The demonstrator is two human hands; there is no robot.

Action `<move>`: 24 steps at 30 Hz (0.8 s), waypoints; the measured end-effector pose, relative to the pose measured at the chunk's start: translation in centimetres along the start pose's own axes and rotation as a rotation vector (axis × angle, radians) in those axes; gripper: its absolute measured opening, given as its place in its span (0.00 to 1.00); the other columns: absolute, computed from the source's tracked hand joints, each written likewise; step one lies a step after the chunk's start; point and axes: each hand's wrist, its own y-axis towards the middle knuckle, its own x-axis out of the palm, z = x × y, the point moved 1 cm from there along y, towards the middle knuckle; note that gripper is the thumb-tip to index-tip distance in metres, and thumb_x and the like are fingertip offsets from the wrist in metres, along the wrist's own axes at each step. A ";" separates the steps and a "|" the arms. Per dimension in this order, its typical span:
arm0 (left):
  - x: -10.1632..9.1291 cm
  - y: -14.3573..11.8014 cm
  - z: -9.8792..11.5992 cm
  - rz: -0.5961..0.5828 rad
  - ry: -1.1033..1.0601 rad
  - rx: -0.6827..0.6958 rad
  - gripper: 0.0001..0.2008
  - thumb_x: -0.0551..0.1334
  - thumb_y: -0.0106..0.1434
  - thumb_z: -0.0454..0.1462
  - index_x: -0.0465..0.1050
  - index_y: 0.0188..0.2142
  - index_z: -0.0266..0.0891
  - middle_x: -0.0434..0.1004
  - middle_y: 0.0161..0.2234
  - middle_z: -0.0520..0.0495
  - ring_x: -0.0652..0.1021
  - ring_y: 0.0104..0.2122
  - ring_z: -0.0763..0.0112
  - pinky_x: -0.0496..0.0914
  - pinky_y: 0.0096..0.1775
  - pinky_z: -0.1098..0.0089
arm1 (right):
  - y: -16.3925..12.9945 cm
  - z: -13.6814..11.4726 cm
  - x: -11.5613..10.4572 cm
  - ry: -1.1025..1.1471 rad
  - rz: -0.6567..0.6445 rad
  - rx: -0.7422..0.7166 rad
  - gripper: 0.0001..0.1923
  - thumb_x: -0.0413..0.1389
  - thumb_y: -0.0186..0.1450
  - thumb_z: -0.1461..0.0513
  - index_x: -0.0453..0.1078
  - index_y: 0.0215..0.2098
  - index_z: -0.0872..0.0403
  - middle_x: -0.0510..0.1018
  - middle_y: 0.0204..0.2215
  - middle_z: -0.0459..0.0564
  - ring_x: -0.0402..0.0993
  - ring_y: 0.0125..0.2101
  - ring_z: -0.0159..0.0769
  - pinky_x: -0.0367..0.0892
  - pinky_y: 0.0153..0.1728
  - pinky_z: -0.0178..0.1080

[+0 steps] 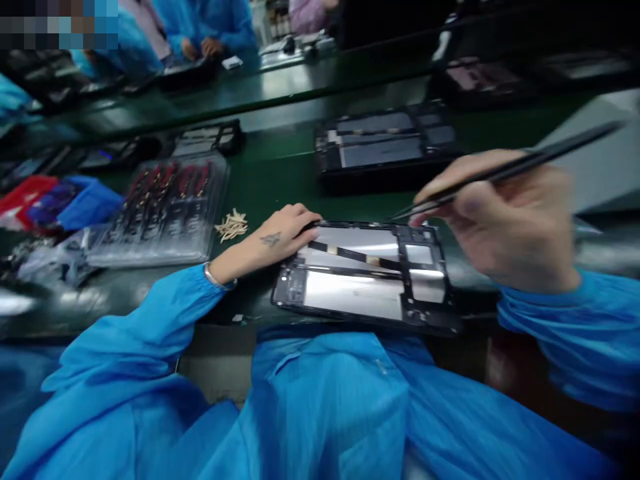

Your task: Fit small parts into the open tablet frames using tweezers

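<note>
While left hand [280,237] presses flat on opened tablet [365,277] (fingers uncurled) | right hand [505,223] pinches tweezers [505,170] | tips above tablet's far edge

My left hand [277,237] rests on the left edge of the open tablet [363,277] on the green surface [270,177]. My right hand [505,223] pinches tweezers [500,173], tips just above the tablet's upper right corner.

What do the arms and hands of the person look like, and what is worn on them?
Both arms are in loose, shiny bright blue sleeves gathered at the wrists. The left hand is bare, with a small dark marking on its back and a thin silver bracelet at the wrist. The right hand is also bare, without a glove.
</note>
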 end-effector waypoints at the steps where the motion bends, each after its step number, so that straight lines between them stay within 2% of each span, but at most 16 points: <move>1: 0.6 -0.2 0.1 0.028 -0.027 -0.011 0.22 0.49 0.80 0.44 0.69 0.64 0.36 0.73 0.54 0.38 0.75 0.54 0.58 0.72 0.58 0.58 | 1.2 1.2 1.2 -0.066 -0.065 0.048 0.06 0.69 0.67 0.54 0.84 0.38 0.47 0.82 0.34 0.48 0.80 0.31 0.37 0.78 0.32 0.41; 4: 1.5 -1.2 0.9 0.039 -0.058 -0.045 0.21 0.48 0.80 0.43 0.68 0.64 0.37 0.72 0.54 0.38 0.74 0.53 0.58 0.73 0.55 0.57 | 2.6 4.1 2.8 -0.251 -0.125 0.173 0.08 0.67 0.69 0.53 0.83 0.39 0.49 0.83 0.33 0.46 0.81 0.32 0.35 0.78 0.37 0.40; 7: 1.4 -2.2 1.1 0.019 -0.013 -0.026 0.19 0.48 0.80 0.43 0.68 0.61 0.38 0.72 0.53 0.38 0.74 0.51 0.56 0.72 0.52 0.57 | 2.3 5.1 2.2 -0.355 -0.125 0.242 0.10 0.66 0.69 0.52 0.82 0.40 0.49 0.83 0.37 0.46 0.83 0.37 0.37 0.80 0.42 0.41; 11: 1.2 -2.9 0.7 -0.006 -0.003 0.022 0.17 0.50 0.80 0.43 0.69 0.59 0.40 0.72 0.51 0.40 0.75 0.49 0.57 0.72 0.49 0.59 | 1.6 4.4 1.5 -0.453 -0.190 0.287 0.10 0.65 0.70 0.51 0.82 0.41 0.48 0.83 0.38 0.47 0.82 0.38 0.37 0.80 0.41 0.40; 18: 0.4 -2.9 1.4 -0.045 -0.001 -0.012 0.15 0.51 0.80 0.41 0.70 0.56 0.37 0.72 0.50 0.39 0.75 0.47 0.57 0.71 0.48 0.59 | 1.5 3.7 1.6 -0.584 -0.248 0.263 0.09 0.64 0.70 0.51 0.82 0.39 0.46 0.84 0.37 0.46 0.81 0.37 0.39 0.74 0.35 0.40; 24: 0.5 -2.9 1.3 -0.031 0.001 -0.008 0.14 0.51 0.79 0.41 0.71 0.55 0.38 0.72 0.49 0.39 0.74 0.46 0.57 0.71 0.46 0.59 | 1.7 3.6 1.8 -0.627 -0.277 0.253 0.14 0.64 0.70 0.48 0.82 0.39 0.48 0.84 0.38 0.48 0.81 0.36 0.39 0.74 0.30 0.39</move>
